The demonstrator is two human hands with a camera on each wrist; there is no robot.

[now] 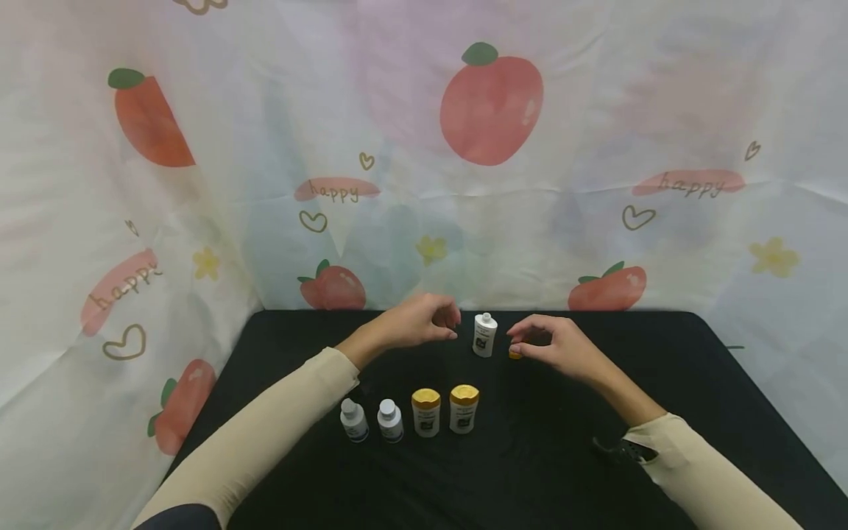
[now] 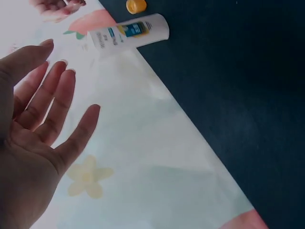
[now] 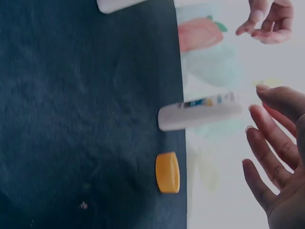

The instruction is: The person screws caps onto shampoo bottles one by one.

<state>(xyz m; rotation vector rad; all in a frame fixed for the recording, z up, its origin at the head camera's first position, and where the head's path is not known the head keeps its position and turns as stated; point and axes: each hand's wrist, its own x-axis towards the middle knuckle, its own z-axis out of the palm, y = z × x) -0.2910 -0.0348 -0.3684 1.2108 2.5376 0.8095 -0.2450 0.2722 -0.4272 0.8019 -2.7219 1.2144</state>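
A white bottle (image 1: pixel 484 336) with a bare white neck and a printed label stands upright near the back edge of the table. To its left hovers my left hand (image 1: pixel 424 322), fingers loosely bent and nothing in them. My right hand (image 1: pixel 556 343) hangs to the bottle's right, also holding nothing, with its fingers spread in the right wrist view. Beside the bottle a yellow cap (image 3: pixel 167 172) rests on the dark table; in the head view my right fingertips partly overlap it. Both wrist views show a gap between the fingers and the bottle.
Nearer to me stand two yellow-capped bottles (image 1: pixel 426 414) (image 1: pixel 464 410) and, to their left, two white-capped bottles (image 1: pixel 354 421) (image 1: pixel 390 422), all upright in a row. A black cloth (image 1: pixel 530 471) covers the table. A printed fabric curtain (image 1: pixel 411 235) rises right behind its back edge.
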